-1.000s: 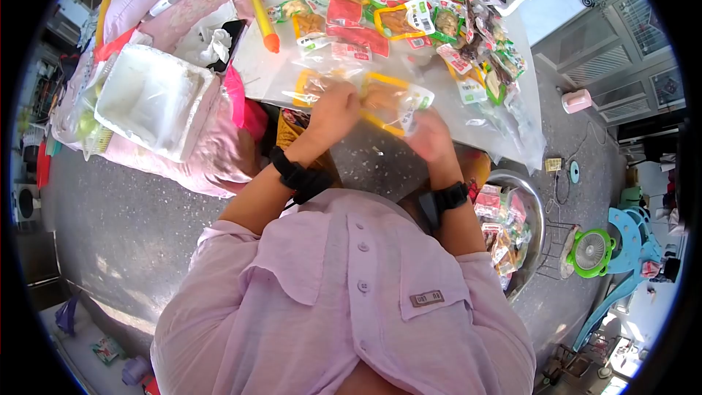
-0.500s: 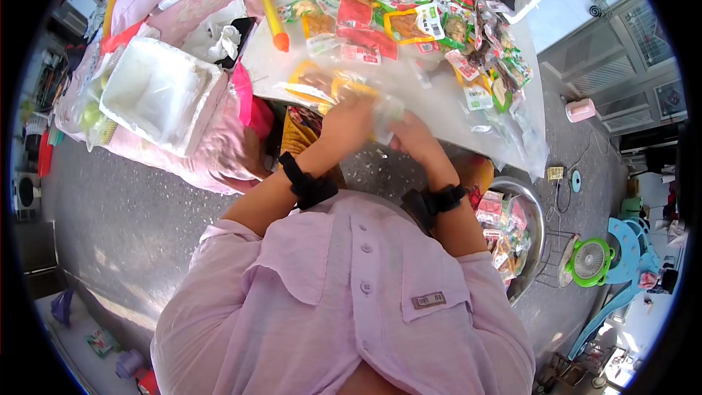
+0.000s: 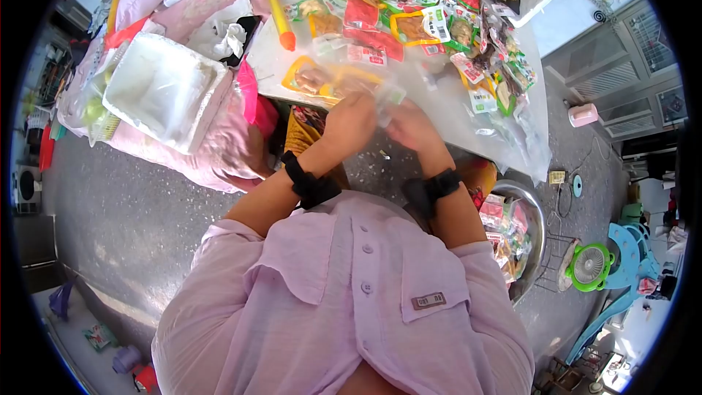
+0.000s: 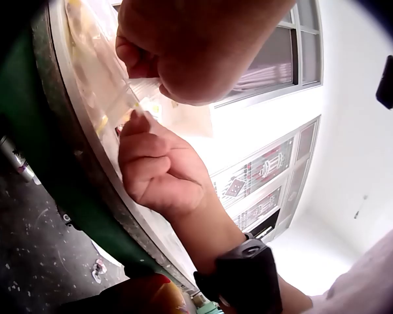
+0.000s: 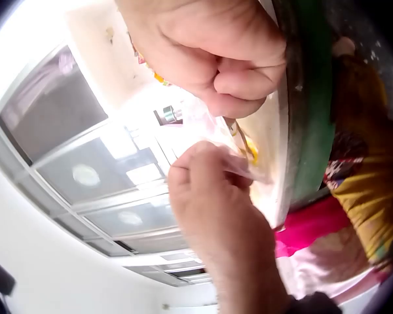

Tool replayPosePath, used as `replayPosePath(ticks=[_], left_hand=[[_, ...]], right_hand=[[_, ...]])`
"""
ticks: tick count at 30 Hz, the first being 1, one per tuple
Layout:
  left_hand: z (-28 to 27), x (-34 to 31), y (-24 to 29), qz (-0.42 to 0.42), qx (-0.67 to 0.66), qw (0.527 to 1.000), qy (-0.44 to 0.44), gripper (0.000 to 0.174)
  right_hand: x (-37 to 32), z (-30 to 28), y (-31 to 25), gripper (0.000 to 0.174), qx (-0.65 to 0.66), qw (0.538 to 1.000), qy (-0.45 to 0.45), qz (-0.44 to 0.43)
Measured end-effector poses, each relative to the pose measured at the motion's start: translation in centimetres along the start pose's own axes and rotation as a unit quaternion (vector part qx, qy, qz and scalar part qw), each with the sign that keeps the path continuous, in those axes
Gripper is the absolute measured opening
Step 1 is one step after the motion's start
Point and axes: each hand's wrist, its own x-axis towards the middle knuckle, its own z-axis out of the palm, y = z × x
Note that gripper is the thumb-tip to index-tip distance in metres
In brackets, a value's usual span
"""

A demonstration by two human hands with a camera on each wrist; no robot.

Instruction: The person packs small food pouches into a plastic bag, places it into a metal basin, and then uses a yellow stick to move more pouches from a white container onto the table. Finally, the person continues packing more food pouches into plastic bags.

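A yellow-edged clear packet (image 3: 355,82) extends from the two hands over the table's near edge in the head view. My left hand (image 3: 349,123) pinches its clear end, fingers curled. Close on the right, my right hand (image 3: 411,126) pinches the clear plastic (image 3: 389,96) too. A second yellow-edged packet (image 3: 307,77) lies left of the first, touching or overlapping it. The left wrist view has my left hand (image 4: 196,49) above and my right hand (image 4: 160,167) below. In the right wrist view, thin plastic (image 5: 239,163) shows at my left hand's fingertips (image 5: 216,154).
Many colourful packets (image 3: 424,25) are heaped across the back of the white table (image 3: 281,66). An orange-tipped yellow stick (image 3: 276,7) lies on its left part. A white foam box (image 3: 157,91) stands at left. A metal basin (image 3: 540,227) with packets is at lower right.
Stretched between separated hands a second ago, the packet now reaches away to the left. My right hand has moved in beside my left, and the neighbouring packet shows more clearly.
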Motion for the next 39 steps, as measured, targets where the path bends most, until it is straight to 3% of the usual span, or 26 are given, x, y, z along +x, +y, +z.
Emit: replayPosePath(ticks=[4,7,10,13,16,18,19,22,25,28,31,34,39], left_hand=[[0.3,0.2,0.6,0.006,-0.005,0.999,-0.042,0.011],[-0.4,0.4,1.5,-0.002,0.021,0.995,-0.102,0.013],[0.2,0.0,1.3,0.005,0.018,0.996,-0.082,0.013],[1.0,-0.3,0.9,0.037,0.008,0.998,-0.058,0.013],[0.9,-0.3,1.4,0.043,0.018,0.998,-0.04,0.013],[0.5,0.0,1.5,0.042,0.019,0.998,-0.043,0.012],[0.4,0.0,1.5,0.042,0.02,0.998,-0.044,0.011],[0.6,-0.5,1.0,0.038,0.031,0.997,-0.064,0.013],[-0.4,-1.3,1.1,0.084,-0.021,0.996,-0.022,0.018],[-2.4,-2.4,-0.2,0.141,-0.013,0.99,0.02,0.023],[-3.6,-4.5,-4.0,0.138,0.11,0.984,0.037,0.027],[-5.3,-5.0,-5.4,0.137,0.223,0.965,0.018,0.033],[-5.1,-3.5,-6.1,0.146,0.241,0.959,0.029,0.034]], right_hand=[[-0.9,2.2,-1.0,0.017,-0.203,0.971,0.122,-0.034],[-1.1,2.4,-1.5,0.017,-0.217,0.971,0.102,0.001],[-0.3,1.6,-0.2,0.017,-0.059,0.994,0.089,-0.006],[-0.8,2.2,-0.8,0.017,-0.209,0.969,0.131,-0.019],[0.2,2.1,0.5,0.017,-0.339,0.9,0.198,-0.188],[1.1,1.7,1.2,0.018,-0.122,0.973,0.125,-0.151],[1.4,1.6,1.5,0.018,-0.009,0.988,0.085,-0.13],[1.7,1.8,2.0,0.018,-0.146,0.976,0.128,-0.097],[1.9,1.9,2.5,0.016,0.089,0.986,0.118,-0.073],[1.9,0.6,2.2,0.012,0.001,0.998,0.05,-0.047],[2.0,0.3,2.1,0.008,0.13,0.991,0.012,-0.021],[1.1,0.2,1.0,0.008,0.162,0.986,-0.022,0.031],[0.9,0.4,0.4,0.006,0.2,0.978,-0.024,0.045]])
